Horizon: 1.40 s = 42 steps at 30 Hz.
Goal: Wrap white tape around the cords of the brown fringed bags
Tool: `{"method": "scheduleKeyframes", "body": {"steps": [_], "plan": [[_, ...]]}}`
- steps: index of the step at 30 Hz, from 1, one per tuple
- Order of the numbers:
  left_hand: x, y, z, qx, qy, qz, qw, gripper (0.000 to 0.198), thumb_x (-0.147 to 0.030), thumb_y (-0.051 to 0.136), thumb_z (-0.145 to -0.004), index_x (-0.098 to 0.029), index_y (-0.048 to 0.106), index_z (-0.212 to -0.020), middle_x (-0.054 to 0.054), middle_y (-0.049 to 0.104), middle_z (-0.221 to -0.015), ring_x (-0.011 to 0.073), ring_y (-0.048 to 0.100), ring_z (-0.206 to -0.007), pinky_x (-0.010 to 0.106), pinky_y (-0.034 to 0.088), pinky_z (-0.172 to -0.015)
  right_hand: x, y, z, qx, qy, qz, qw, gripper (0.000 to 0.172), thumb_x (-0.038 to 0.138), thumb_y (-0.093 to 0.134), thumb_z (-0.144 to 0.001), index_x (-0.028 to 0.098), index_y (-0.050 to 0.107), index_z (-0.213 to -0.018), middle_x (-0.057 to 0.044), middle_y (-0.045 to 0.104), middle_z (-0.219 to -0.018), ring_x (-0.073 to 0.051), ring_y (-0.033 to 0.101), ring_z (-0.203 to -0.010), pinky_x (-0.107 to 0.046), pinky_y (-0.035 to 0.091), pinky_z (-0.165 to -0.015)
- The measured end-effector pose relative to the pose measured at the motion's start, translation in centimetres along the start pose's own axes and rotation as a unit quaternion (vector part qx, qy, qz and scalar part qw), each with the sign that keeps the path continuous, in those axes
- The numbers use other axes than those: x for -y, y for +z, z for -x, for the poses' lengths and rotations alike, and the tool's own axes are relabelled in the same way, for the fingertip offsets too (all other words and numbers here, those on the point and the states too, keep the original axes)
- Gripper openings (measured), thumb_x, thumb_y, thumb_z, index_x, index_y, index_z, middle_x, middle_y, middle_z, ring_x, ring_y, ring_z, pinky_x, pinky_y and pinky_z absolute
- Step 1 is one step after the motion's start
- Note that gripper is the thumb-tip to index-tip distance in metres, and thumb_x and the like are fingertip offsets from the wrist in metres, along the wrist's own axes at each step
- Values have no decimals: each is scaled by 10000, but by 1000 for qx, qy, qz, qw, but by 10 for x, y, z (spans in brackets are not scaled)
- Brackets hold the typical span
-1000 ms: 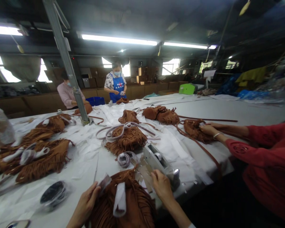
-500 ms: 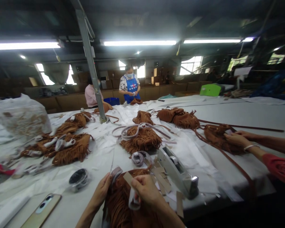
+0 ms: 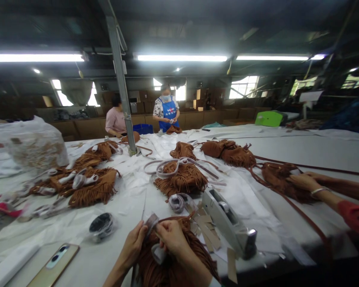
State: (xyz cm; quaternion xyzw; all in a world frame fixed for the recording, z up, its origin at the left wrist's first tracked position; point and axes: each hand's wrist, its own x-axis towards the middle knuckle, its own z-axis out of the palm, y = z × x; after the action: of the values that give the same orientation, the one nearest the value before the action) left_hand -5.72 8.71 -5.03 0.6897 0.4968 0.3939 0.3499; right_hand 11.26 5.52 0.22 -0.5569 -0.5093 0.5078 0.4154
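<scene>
My left hand (image 3: pixel 134 241) is closed on a short plastic-wrapped grey strap (image 3: pixel 151 222), thumb and fingers pinched at its left side. My right hand (image 3: pixel 175 241) is closed too, its fingertips pinched against the strap's right side. The beige card strip seen earlier in it cannot be made out now. Below these fingers hangs a pale wrapped strap end (image 3: pixel 158 254). Under both hands lies a brown fringed bag (image 3: pixel 164 273), partly covered by my forearms. A wrapped strap coil (image 3: pixel 176 203) rests just beyond it.
A grey tape dispenser (image 3: pixel 227 225) and several beige card strips (image 3: pixel 208 235) lie to the right. More fringed bags (image 3: pixel 182 177) lie ahead. At left are a phone (image 3: pixel 54 265) and a wrapped black roll (image 3: pixel 101 225). A co-worker's hands (image 3: pixel 305 181) handle another bag. A post (image 3: pixel 122 79) rises beyond.
My right hand has moved left with the card strip, up against the strap in my left hand. The card no longer shows. The view has shifted slightly.
</scene>
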Motion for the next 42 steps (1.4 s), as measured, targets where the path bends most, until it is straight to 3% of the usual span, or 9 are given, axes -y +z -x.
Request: {"method": "scheduleKeyframes", "body": {"steps": [7, 11, 18, 23, 28, 31, 34, 38, 42], "plan": [[3, 4, -2, -10, 68, -83, 994, 515, -596, 369, -861, -176, 638, -990, 108, 708, -826, 263, 659, -793, 374, 531, -715, -11, 9, -13, -81, -71, 12, 994, 294, 304, 495, -781, 159, 488, -526, 34, 462, -447, -76, 404, -402, -185, 256, -407], [-2, 1, -1, -6, 69, -82, 994, 443, -540, 341, -899, -200, 608, -993, 69, 675, -760, 230, 635, -726, 335, 505, -681, -13, 9, -6, -72, -113, 13, 991, 334, 354, 530, -783, 153, 518, -517, 22, 483, -476, -91, 433, -479, -196, 289, -458], [-33, 1, 1, 69, 134, -116, 982, 386, -483, 320, -926, -206, 559, -803, 71, 626, -781, 224, 563, -786, 316, 446, -733, -30, 9, -24, -96, -60, -23, 993, 225, 343, 533, -733, 151, 569, -622, 13, 539, -494, -100, 447, -412, -198, 293, -393], [-39, 2, -2, 78, 116, -134, 981, 391, -463, 279, -942, -204, 532, -792, 54, 622, -764, 208, 548, -747, 299, 412, -712, -33, 3, -25, -57, -18, -57, 997, 260, 396, 591, -705, 137, 592, -683, 18, 534, -465, -80, 394, -335, -188, 268, -344], [-31, -1, -3, 85, 108, -123, 983, 398, -455, 255, -949, -201, 520, -793, 32, 616, -731, 185, 558, -690, 273, 394, -661, -27, -7, -9, 54, -27, -154, 986, 419, 506, 680, -687, 133, 678, -880, 9, 586, -592, -57, 418, -436, -176, 346, -441], [-31, -2, -3, 91, 118, -115, 982, 412, -483, 277, -939, -200, 515, -758, 30, 609, -729, 184, 558, -698, 268, 397, -665, -29, -4, -11, 4, -13, -173, 985, 447, 495, 770, -586, 111, 700, -803, 16, 557, -534, -59, 400, -426, -169, 301, -411], [-35, -6, -3, 95, 124, -111, 981, 431, -496, 267, -939, -197, 511, -746, 23, 604, -714, 174, 557, -676, 254, 402, -643, -31, 4, -14, -30, -16, -160, 986, 399, 474, 760, -588, 115, 698, -751, 27, 537, -516, -61, 383, -434, -168, 284, -408], [-39, -12, -5, 95, 128, -119, 980, 427, -469, 233, -953, -198, 507, -768, 14, 609, -695, 157, 567, -637, 231, 407, -605, -27, 6, -9, 14, -27, -188, 982, 312, 388, 746, -617, 125, 698, -776, 5, 592, -614, -88, 457, -523, -187, 374, -489], [-43, -11, -9, 100, 127, -156, 974, 351, -414, 291, -948, -200, 523, -793, 35, 638, -722, 167, 591, -650, 231, 419, -597, -22, 1, -6, 53, -13, -242, 969, 371, 400, 751, -643, 120, 703, -882, -24, 628, -676, -119, 525, -580, -212, 425, -540]]}}
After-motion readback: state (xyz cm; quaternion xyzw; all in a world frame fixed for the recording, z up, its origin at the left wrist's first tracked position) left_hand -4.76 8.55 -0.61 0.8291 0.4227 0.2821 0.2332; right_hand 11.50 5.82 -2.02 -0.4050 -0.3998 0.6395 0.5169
